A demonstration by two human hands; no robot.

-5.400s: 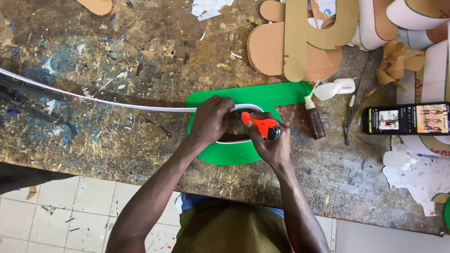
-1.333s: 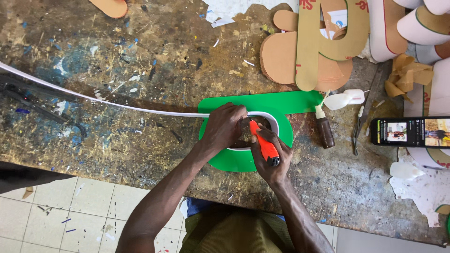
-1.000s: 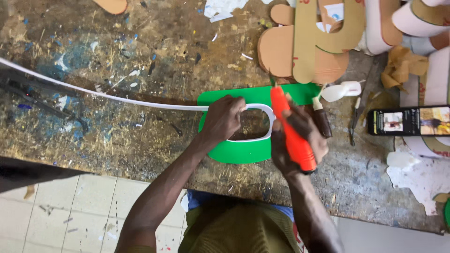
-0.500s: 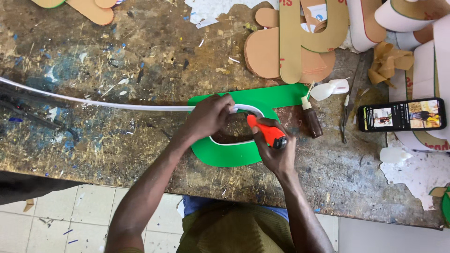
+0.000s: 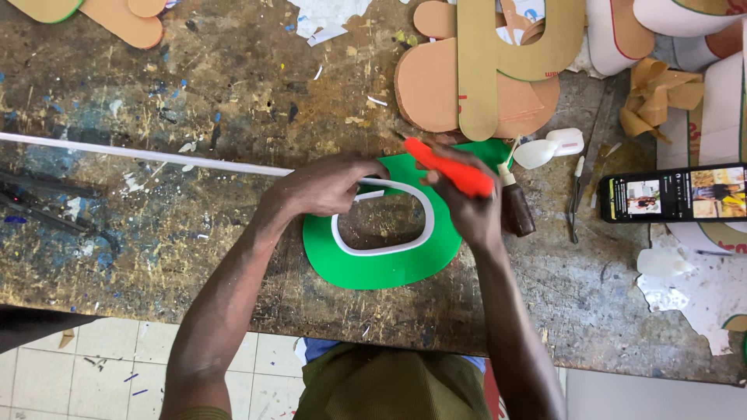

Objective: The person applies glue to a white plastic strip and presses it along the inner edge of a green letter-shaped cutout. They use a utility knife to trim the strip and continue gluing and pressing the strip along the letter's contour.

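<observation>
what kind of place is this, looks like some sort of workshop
Most likely a sign-making or craft workshop: a paint-spattered, scarred workbench, cut-out letter shapes of brown board, and a green cut-out being edged with a white strip, an orange utility knife in the right hand.

Smooth matt green plastic-looking sheet (image 5: 366,268); glossy white plastic strip (image 5: 140,153); rough, paint-flecked wooden bench (image 5: 194,70); matt brown cardboard shapes (image 5: 436,85).
</observation>
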